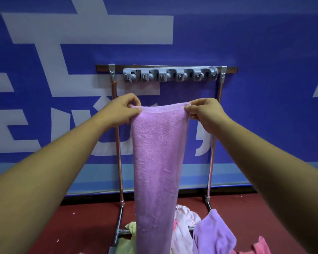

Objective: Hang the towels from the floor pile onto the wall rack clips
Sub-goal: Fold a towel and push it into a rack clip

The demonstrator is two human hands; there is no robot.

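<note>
A long purple towel (157, 162) hangs straight down in front of me, stretched by its top edge. My left hand (122, 110) pinches the top left corner and my right hand (206, 113) pinches the top right corner. Above the towel's edge, a grey clip rack (170, 75) with several clips is fixed to the top bar of a metal frame (118, 153). No towel hangs on the clips. At the bottom, the floor pile holds a pale pink towel (184, 226), a second purple towel (212, 233), a yellow-green towel (128, 241) and a pink one (261, 246).
A blue banner wall (264, 43) with large white characters stands right behind the frame. The frame's lower bars (118, 224) run along the dark red floor (84, 222) beside the pile.
</note>
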